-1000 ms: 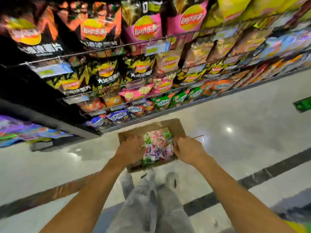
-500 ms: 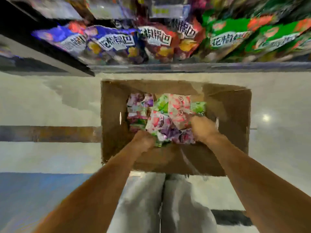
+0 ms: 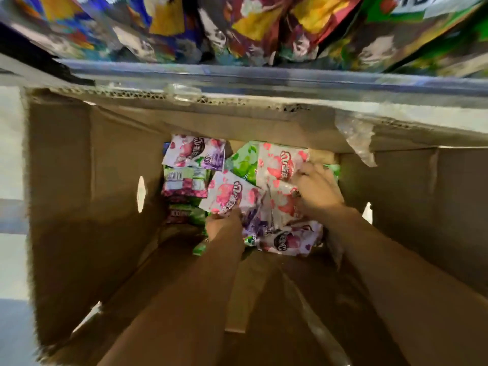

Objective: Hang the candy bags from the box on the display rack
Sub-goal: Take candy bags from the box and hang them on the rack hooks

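- My two bare forearms reach down from the near edge into a large, open brown cardboard box [image 3: 79,207]. Its near wall and bottom flaps lie in shadow beneath them.
- My left hand [image 3: 224,224] is at the bottom of the box, up against the lower edge of a pink-and-white strawberry-print candy bag [image 3: 229,194]. That bag covers my fingers, so I cannot tell whether they are clamped on it.
- Just to the right of that hand lies a purple-and-white grape-print candy bag [image 3: 290,239], the nearest one in the pile.
- My right hand [image 3: 317,191] rests on the right side of the pile. Its fingers [image 3: 307,171] are apart and laid over a second pink-and-white candy bag [image 3: 280,162].
- All the candy bags are inside the box, heaped loosely against its far wall and overlapping one another.
- On the left of the heap, one bag lies back-up showing a white barcode label [image 3: 175,177], with green-and-maroon bags stacked under it.
- Behind that sits another purple grape-print bag [image 3: 195,154], and a light green candy bag [image 3: 243,162] shows between it and the far pink one.
- The left wall has an oval handle hole [image 3: 141,194].
- A torn strip of clear packing tape [image 3: 356,138] hangs from the far rim.
- Beyond the box runs a grey metal shelf edge [image 3: 264,77], and blurred, colourful snack packets [image 3: 250,27] sit above it.
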